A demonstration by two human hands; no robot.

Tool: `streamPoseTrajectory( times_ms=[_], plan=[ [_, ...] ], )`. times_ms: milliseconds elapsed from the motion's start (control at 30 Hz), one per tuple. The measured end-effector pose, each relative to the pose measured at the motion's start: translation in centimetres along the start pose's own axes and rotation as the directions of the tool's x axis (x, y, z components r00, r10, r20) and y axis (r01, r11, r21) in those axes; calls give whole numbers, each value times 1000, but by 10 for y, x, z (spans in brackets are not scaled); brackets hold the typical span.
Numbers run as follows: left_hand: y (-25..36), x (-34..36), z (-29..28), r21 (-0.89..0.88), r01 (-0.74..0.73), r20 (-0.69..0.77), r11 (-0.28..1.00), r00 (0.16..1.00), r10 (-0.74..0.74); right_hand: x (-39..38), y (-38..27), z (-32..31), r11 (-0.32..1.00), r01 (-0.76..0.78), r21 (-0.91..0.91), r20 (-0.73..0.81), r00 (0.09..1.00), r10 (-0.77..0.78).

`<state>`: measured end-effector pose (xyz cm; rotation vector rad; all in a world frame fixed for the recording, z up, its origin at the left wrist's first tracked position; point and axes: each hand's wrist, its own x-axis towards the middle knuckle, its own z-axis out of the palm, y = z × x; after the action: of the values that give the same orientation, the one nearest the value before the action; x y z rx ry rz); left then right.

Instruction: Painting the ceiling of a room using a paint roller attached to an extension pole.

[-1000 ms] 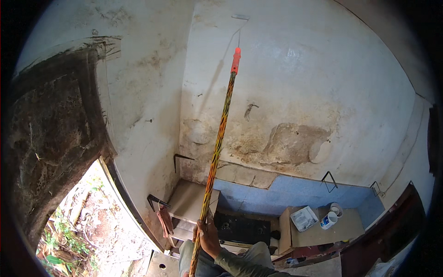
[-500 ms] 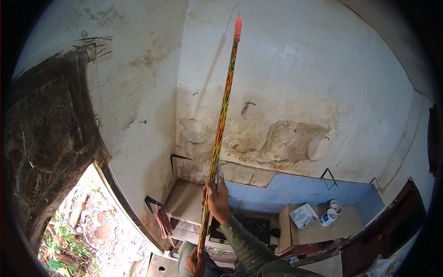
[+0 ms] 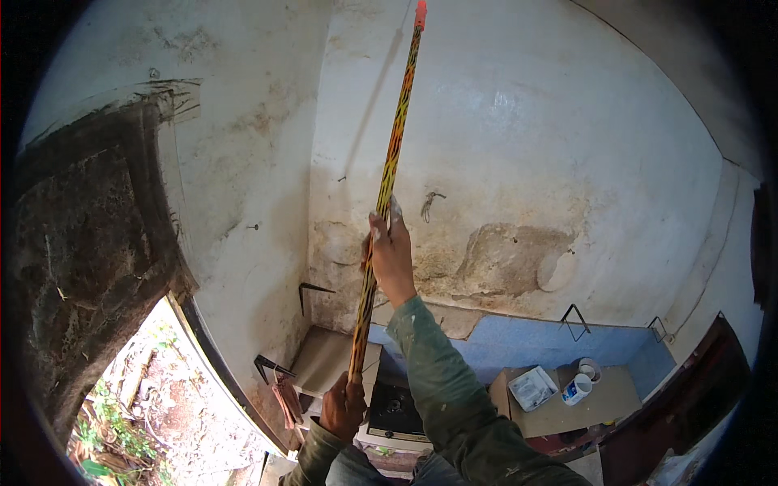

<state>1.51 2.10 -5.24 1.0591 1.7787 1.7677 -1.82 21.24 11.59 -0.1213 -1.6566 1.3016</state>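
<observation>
A long extension pole [image 3: 397, 134], patterned in yellow, orange and black, leans up toward the white wall [image 3: 551, 121]. Its orange-red end [image 3: 421, 14] reaches the top of the view, and whatever lies beyond is cut off. Around the pole's middle, my right hand [image 3: 392, 257] is closed, with whitish smears on its fingers. Lower down, my left hand [image 3: 344, 407] grips the pole's bottom end. Both forearms are in green sleeves, the right one stretched further up.
On a counter [image 3: 600, 401] at the right stand a white-smeared tray [image 3: 532, 389], a white bucket [image 3: 577, 390] and another tub [image 3: 591, 369]. A black stove [image 3: 397, 411] sits below my arms. Metal brackets [image 3: 576, 317] jut from the walls. An open doorway [image 3: 174, 397] lies left.
Both hands and the pole have risen, my right hand most clearly. The pole's orange-red end has moved up to the top edge, and the thin rod above it has mostly left the view.
</observation>
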Motion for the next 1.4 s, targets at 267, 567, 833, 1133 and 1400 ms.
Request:
streamPoseTrajectory(
  times_ms=[267, 567, 833, 1133, 1400],
  plan=[
    [40, 27, -6, -140, -60, -2, 988, 998, 61, 44, -30, 8, 995, 78, -56, -38, 996, -80],
    [51, 43, -3, -192, -41, -1, 981, 999, 42, 65, -28, 2, 997, 69, 19, 0, 998, -69],
    [-9, 31, 7, -26, -93, -107, 995, 990, 90, 24, -1, 6, 998, 27, -54, -29, 999, -29],
    [-112, -51, 11, 58, 18, -78, 998, 997, -14, -92, 80, 0, 982, -187, 14, 2, 982, 187],
    [-166, -128, 5, 577, -361, -163, 733, 828, 536, -199, 108, 14, 912, -402, -87, 17, 914, 404]
  ],
)
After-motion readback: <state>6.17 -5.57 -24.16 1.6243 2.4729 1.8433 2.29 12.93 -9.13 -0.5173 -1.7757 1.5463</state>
